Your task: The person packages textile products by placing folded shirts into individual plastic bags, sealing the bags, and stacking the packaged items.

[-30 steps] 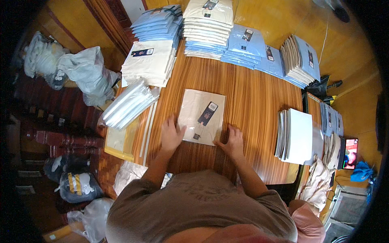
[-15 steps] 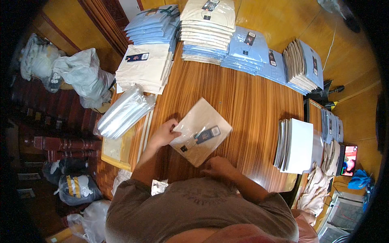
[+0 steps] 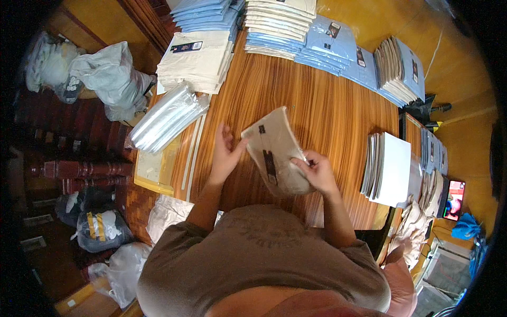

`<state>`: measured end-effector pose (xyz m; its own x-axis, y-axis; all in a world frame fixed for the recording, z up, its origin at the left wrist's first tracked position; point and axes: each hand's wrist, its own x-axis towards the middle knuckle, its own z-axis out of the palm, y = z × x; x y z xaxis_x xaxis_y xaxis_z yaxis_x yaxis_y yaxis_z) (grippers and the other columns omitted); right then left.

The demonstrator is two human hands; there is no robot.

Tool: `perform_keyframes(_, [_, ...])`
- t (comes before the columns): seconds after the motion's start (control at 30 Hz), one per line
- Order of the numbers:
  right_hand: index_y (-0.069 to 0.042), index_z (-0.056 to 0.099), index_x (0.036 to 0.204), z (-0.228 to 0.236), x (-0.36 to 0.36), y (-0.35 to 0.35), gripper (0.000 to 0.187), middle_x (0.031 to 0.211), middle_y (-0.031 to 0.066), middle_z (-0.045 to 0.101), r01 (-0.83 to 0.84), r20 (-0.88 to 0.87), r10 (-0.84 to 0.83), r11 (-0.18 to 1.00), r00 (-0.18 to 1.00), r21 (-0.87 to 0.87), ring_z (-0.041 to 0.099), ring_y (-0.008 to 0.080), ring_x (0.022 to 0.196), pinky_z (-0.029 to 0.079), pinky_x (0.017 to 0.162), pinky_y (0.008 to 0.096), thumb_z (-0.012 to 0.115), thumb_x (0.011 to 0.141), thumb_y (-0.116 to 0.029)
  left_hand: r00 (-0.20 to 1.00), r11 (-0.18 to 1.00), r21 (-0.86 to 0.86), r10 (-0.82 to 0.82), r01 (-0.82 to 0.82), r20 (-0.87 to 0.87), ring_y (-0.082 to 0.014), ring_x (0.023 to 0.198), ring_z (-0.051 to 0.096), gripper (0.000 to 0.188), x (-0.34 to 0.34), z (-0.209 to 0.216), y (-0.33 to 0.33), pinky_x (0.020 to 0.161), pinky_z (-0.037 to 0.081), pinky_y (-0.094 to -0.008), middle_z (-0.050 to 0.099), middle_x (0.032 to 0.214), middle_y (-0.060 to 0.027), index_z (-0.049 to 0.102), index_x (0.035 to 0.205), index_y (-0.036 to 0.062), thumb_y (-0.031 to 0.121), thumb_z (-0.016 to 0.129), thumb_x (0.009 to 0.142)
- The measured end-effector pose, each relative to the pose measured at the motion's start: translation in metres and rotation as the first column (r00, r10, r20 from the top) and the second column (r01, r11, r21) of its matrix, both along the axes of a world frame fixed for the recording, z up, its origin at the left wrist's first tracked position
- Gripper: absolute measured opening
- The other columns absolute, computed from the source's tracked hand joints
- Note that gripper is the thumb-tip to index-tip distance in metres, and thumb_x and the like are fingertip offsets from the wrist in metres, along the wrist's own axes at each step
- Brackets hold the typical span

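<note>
A folded beige garment in a clear plastic bag (image 3: 266, 140), with a dark hang tag and a small dark square label, is tilted up over the wooden table. My right hand (image 3: 319, 171) grips its right edge, thumb on top. On the other side my left hand (image 3: 228, 150) is open with its fingers apart. Its thumb comes close to the bag's left edge; whether it touches, I cannot tell.
Clear plastic bags (image 3: 168, 117) lie on the table's left side. Stacked cream garments (image 3: 195, 58) and blue bagged garments (image 3: 330, 45) line the far edge. White and grey sheets (image 3: 391, 166) stand at right, near a lit phone (image 3: 454, 199).
The bagged garment has turned, its small label now at the far end. My right hand has come up and taken its right edge; my left hand has let go.
</note>
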<state>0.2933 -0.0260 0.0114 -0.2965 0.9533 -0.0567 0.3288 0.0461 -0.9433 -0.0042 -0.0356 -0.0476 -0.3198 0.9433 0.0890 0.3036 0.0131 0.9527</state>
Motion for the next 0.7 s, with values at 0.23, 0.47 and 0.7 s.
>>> perform_keyframes(0.23, [0.004,0.072,0.113,0.009,-0.007,0.056,0.031,0.088,0.0058,0.073,0.153,-0.047,-0.156,0.986,0.987,-0.063,0.063,0.0108,0.076,0.051,0.068,0.0271,0.075,0.098,-0.023,0.669,0.870,-0.270,-0.087,0.412,0.738,-0.0232,0.097,0.074,0.046,0.007,-0.040,-0.068,0.076,0.060,-0.0350,0.071,0.118,-0.0133,0.055,0.138,-0.0044,0.027,0.064,0.105])
perform_keyframes(0.47, [-0.003,0.045,0.153,-0.065,-0.061,0.073,0.084,0.162,0.0299,0.034,-0.298,0.765,-0.061,0.899,0.641,0.321,0.036,0.0516,0.146,0.034,0.117,0.0605,0.071,0.092,-0.055,0.890,0.840,-0.297,-0.437,0.455,0.127,-0.0188,0.088,0.075,0.028,0.026,-0.029,-0.042,0.076,0.061,-0.0338,0.077,0.097,-0.0135,0.072,0.114,-0.0044,0.021,0.066,0.103])
perform_keyframes(0.7, [-0.025,0.053,0.152,-0.124,-0.075,0.108,0.076,0.170,0.0207,0.025,-0.233,0.721,-0.177,0.872,0.669,0.430,0.020,0.0519,0.155,0.019,0.122,0.0690,0.071,0.087,-0.062,0.964,0.996,0.023,-0.082,0.090,-0.252,-0.0242,0.084,0.075,0.017,-0.037,-0.047,-0.082,0.076,0.060,-0.0369,0.077,0.093,-0.0141,0.074,0.108,0.0004,0.012,0.073,0.097])
